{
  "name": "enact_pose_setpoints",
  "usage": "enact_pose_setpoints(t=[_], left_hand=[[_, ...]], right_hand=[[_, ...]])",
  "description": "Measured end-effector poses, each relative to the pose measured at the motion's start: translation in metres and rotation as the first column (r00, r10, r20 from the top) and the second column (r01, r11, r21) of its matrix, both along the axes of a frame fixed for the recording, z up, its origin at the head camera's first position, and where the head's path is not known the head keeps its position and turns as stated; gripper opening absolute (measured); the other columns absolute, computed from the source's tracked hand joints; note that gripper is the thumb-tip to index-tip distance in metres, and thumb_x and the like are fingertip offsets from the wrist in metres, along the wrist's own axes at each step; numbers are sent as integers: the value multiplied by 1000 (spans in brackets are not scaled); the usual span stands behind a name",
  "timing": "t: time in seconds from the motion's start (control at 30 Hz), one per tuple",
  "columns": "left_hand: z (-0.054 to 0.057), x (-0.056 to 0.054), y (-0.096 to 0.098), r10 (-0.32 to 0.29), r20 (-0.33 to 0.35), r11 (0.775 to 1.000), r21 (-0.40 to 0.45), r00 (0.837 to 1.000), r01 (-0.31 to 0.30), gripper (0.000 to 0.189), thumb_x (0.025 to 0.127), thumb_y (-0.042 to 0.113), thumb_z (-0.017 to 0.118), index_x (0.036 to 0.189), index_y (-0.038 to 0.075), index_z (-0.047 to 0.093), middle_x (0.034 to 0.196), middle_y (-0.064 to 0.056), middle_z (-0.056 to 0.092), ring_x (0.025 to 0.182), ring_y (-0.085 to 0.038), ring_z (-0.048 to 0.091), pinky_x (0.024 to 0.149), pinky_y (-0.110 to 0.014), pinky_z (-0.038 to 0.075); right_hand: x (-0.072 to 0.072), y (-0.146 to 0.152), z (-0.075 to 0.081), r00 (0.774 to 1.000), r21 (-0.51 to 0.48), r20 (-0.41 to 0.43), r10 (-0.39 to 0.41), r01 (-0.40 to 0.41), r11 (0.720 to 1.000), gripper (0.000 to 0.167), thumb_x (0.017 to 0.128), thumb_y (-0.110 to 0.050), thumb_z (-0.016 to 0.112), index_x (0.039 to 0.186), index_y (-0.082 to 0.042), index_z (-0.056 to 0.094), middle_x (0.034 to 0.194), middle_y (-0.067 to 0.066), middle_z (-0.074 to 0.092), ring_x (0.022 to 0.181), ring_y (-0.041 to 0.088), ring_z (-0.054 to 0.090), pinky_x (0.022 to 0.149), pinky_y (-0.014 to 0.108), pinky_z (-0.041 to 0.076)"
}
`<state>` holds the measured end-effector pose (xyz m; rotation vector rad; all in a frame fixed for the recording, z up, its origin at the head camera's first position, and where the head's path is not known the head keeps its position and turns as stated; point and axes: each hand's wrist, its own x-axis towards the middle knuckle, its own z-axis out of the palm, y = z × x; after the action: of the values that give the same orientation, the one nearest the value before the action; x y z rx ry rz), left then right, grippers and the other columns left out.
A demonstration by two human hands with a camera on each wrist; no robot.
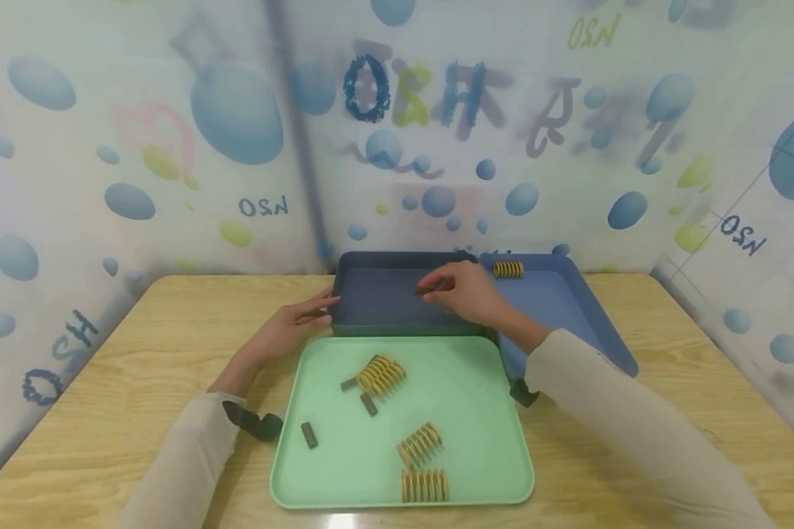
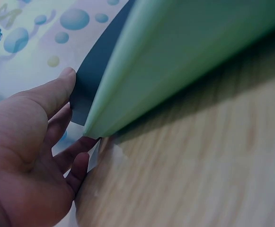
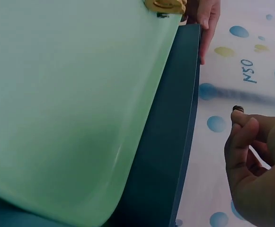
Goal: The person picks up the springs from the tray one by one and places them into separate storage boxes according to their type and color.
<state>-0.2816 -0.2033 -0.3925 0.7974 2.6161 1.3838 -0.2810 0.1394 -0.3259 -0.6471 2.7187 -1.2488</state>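
Note:
Over the dark tray (image 1: 377, 301), my right hand (image 1: 466, 292) pinches a small dark coil spring (image 1: 423, 290) between thumb and fingers. In the right wrist view, the spring's end (image 3: 238, 109) pokes out past the fingertips. My left hand (image 1: 294, 327) touches the dark tray's left side with relaxed fingers; the left wrist view shows its thumb (image 2: 67, 80) against that wall. Nearest me, a light green tray (image 1: 476, 397) carries several large yellow springs (image 1: 425, 486) and several small dark springs (image 1: 309, 435). Some small ones lie against a yellow spring (image 1: 381, 375).
A blue tray (image 1: 549, 308) stands right of the dark one, with one yellow spring (image 1: 508, 270) at its far end. My right forearm crosses it. All trays sit on a wooden table (image 1: 192, 330), with a patterned curtain (image 1: 238, 184) behind.

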Motion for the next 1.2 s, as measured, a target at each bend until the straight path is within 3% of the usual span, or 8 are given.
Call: enact_pose_setpoints(t=[0.53, 0.83, 1.2], left_hand=[[1, 1, 1, 4, 8, 1000, -22, 1000, -4, 46, 97, 25, 58, 140, 11, 50, 153, 0, 31, 126, -27, 48, 105, -47, 33], [-2, -1, -1, -6, 11, 1000, -4, 1000, 6, 48, 97, 27, 58, 140, 9, 49, 154, -1, 30, 127, -28, 47, 106, -48, 31], [-2, -1, 0, 5, -3, 1000, -7, 1000, -5, 46, 97, 25, 59, 140, 10, 51, 153, -1, 31, 126, -27, 47, 105, -46, 33]], right_hand=[[-42, -9, -16, 997, -33, 70, -21, 24, 999, 17, 90, -17, 69, 106, -18, 72, 105, -2, 68, 83, 31, 65, 71, 47, 53], [-56, -16, -25, 990, 7, 141, -19, 18, 1000, 20, 90, -13, 68, 110, -14, 71, 108, 0, 68, 92, 24, 65, 75, 40, 54], [-69, -22, -38, 987, 63, 150, -61, 52, 997, 21, 88, -17, 72, 109, -16, 72, 105, -3, 70, 80, 15, 66, 67, 31, 54]])
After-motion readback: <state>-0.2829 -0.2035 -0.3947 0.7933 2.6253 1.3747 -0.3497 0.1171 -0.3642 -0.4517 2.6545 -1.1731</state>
